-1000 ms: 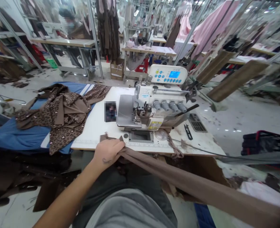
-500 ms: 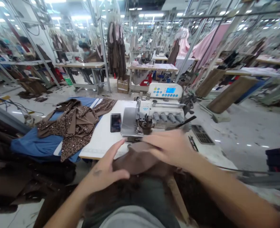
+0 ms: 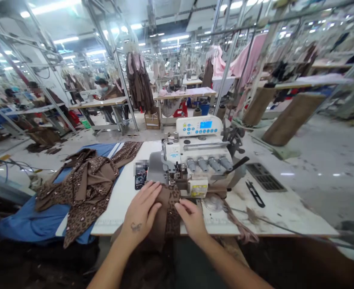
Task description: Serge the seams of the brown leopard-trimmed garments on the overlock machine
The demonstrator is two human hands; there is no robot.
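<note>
A piece of brown fabric (image 3: pixel 158 222) with a leopard-print strip (image 3: pixel 173 218) along its right side lies at the front of a white overlock sewing machine (image 3: pixel 199 150). Its far edge reaches the presser foot area. My left hand (image 3: pixel 142 210) rests flat on the plain brown part, fingers stretched toward the machine. With thumb and forefinger, my right hand (image 3: pixel 191 218) pinches the right edge of the leopard-print strip. The fabric's near end hangs over the table's front edge. How the far edge sits under the foot is hidden.
Leopard-print garment pieces (image 3: pixel 85 180) lie on blue fabric (image 3: pixel 23 214) at the left. A phone (image 3: pixel 140 176) sits beside the machine's metal plate. To the right are black tweezers (image 3: pixel 255 194), a dark slotted tray (image 3: pixel 265 176) and a twisted fabric scrap (image 3: pixel 239 224). People work at benches behind.
The fabric has moved from above my lap onto the table at the machine's front. My left hand has come down flat on it; my right hand has lowered to its right edge.
</note>
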